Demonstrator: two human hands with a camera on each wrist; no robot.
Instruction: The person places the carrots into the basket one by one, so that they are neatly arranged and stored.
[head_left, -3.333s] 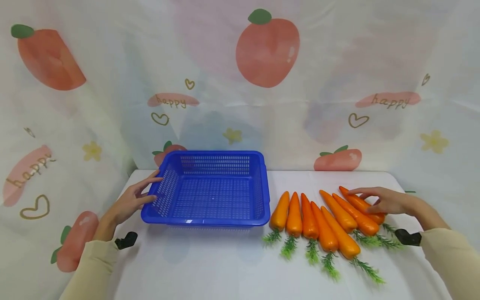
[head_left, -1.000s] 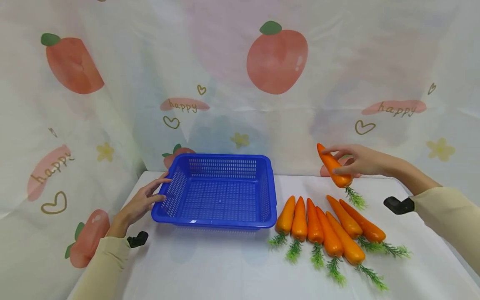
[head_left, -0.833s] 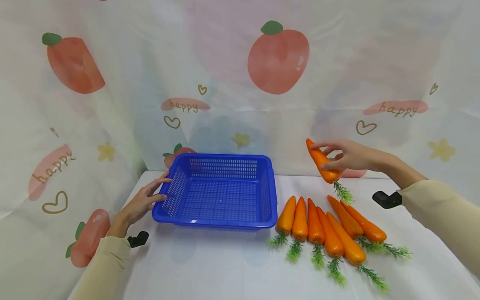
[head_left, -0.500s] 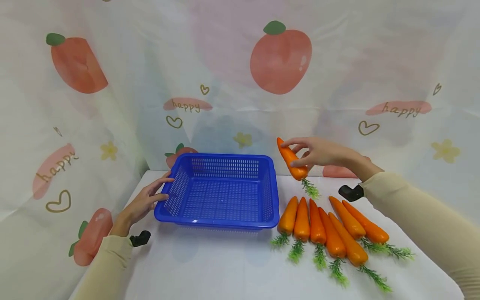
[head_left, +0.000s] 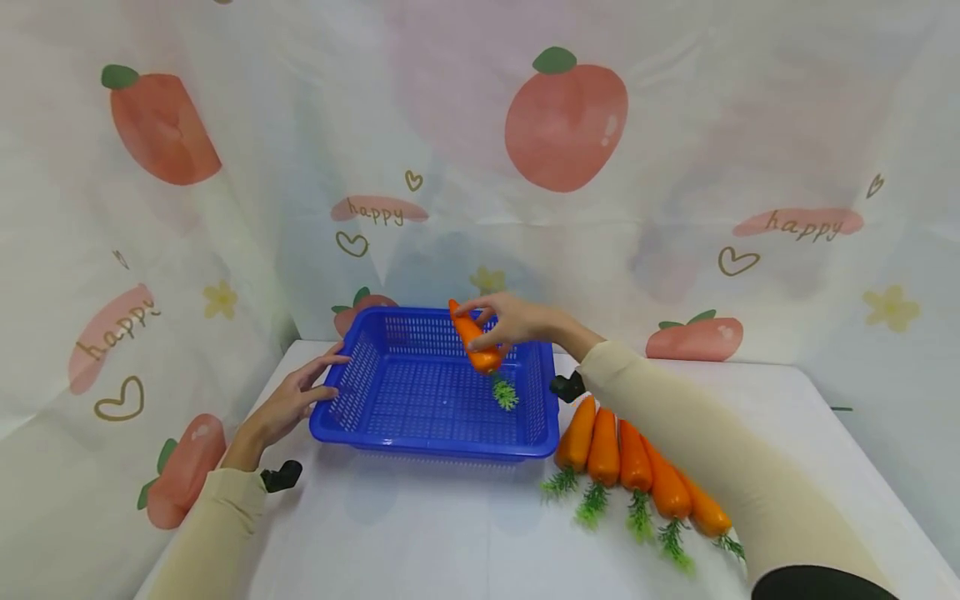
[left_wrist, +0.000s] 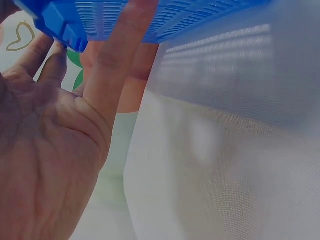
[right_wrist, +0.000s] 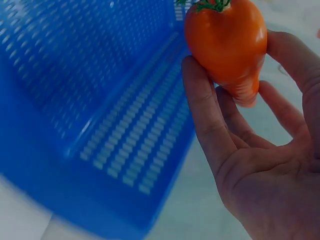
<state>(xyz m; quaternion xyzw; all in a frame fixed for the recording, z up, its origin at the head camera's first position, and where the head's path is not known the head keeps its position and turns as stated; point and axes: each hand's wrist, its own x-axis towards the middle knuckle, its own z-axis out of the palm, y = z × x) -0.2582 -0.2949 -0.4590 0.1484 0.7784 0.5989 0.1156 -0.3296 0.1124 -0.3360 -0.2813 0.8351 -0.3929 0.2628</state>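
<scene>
A blue plastic basket [head_left: 435,447] with slotted walls stands on the white table, nothing lying on its floor. At its left side my left hand [head_left: 288,404] holds the rim, thumb and index finger reaching over the edge. My right hand [head_left: 517,321] pinches an orange carrot [head_left: 474,343] between thumb and fingertips. The carrot is tilted over the back right part of the basket, tip up and to the left, green leafy top hanging down. In the right wrist view the carrot's thick end [right_wrist: 227,37] faces the camera, with the basket wall [right_wrist: 75,90] beside it.
Several more carrots [head_left: 603,450] lie fanned out on the table [head_left: 420,533] right of the basket, partly covered by the right sleeve [head_left: 720,450]. A fruit-printed cloth [head_left: 465,100] hangs behind and to the left.
My right hand has lifted the carrot from the right end of the row and carried it left over the basket. My left hand has stayed at the basket's left rim.
</scene>
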